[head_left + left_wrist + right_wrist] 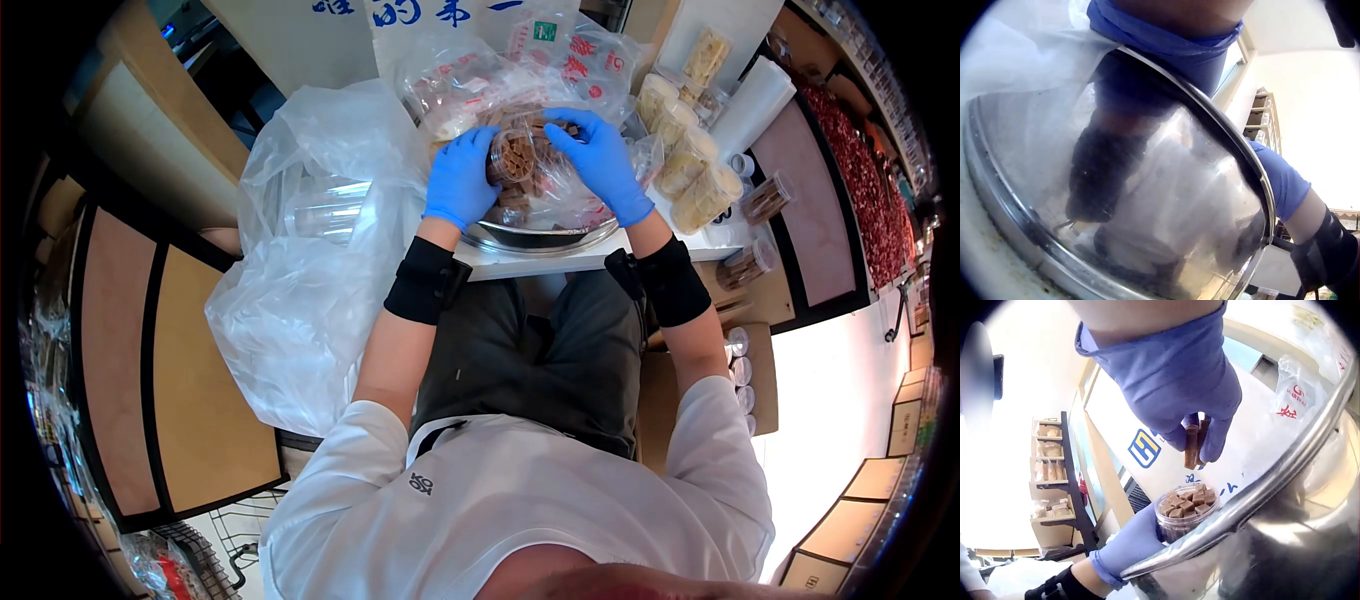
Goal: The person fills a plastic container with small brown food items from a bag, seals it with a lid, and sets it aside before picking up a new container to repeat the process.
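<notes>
Blue-gloved left hand [459,181]: fingers curled round a clear plastic jar [1185,511] packed with brown pieces.
Jar: between both hands' fingers, over the steel bowl [1254,503].
Gloved right hand [1169,378]: fingertips pinching two brown sticks [1195,444] just above the jar's mouth.

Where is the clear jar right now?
Head view, top centre: the jar sits in the left hand over the steel bowl, with the right hand pinching brown sticks near its mouth.

A clear jar [1175,530] stands packed with brown sticks [1186,503], two further pieces [1195,442] upright just above.
</notes>
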The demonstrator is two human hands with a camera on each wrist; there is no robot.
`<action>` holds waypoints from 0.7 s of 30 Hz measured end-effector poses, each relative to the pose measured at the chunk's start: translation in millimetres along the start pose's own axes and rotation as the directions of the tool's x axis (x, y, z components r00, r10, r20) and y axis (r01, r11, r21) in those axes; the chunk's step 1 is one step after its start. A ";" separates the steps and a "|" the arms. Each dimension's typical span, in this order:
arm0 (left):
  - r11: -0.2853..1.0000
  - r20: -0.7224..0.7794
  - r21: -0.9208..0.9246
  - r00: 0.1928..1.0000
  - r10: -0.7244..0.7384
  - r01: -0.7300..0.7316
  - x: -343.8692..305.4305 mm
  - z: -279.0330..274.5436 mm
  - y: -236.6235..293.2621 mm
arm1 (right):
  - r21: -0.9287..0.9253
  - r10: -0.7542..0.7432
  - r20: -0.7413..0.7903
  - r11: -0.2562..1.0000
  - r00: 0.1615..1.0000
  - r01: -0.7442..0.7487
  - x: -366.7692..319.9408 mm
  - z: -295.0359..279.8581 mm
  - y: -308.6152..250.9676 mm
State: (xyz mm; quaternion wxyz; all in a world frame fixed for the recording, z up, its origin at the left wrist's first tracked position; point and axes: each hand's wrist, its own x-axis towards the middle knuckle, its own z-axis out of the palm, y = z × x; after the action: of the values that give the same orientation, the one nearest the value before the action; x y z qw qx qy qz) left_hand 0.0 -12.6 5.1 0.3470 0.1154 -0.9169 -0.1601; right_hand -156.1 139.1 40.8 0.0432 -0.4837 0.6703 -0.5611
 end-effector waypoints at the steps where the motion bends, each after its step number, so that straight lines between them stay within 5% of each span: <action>1: 1.000 -0.006 0.006 1.000 0.009 -0.009 0.1 0.2 -0.2 | 0.038 0.031 -0.001 0.999 1.000 -0.030 -2.4 2.3 -5.0; 8: 0.999 -0.004 0.021 1.000 0.027 -0.027 -0.1 -2.5 3.0 | -0.071 -0.010 0.003 0.997 1.000 0.010 -5.5 16.1 -27.7; 10: 1.000 -0.002 0.016 1.000 0.026 -0.026 0.1 -1.7 2.2 | -0.296 -0.187 0.072 0.934 0.980 0.200 -4.5 16.3 -24.1; 14: 0.999 -0.012 0.027 0.999 0.037 -0.037 -0.1 -0.7 1.1 | -0.277 -0.234 0.116 0.926 0.965 0.257 -4.7 16.0 -14.6; 16: 0.999 -0.007 0.023 1.000 0.028 -0.028 0.4 -1.7 1.7 | -0.466 -0.339 0.170 0.800 0.925 0.379 -5.8 15.4 -15.4; 21: 0.999 -0.001 0.021 0.999 0.046 -0.046 0.9 -1.4 2.0 | -0.605 -0.231 0.243 0.723 0.942 0.333 -9.5 18.6 -28.6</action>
State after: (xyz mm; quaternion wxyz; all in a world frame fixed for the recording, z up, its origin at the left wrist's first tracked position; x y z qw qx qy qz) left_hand 0.2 -11.4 7.3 0.3499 0.0982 -0.9207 -0.1424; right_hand -122.7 135.3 52.1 -0.1594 -0.6066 0.7335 -0.2617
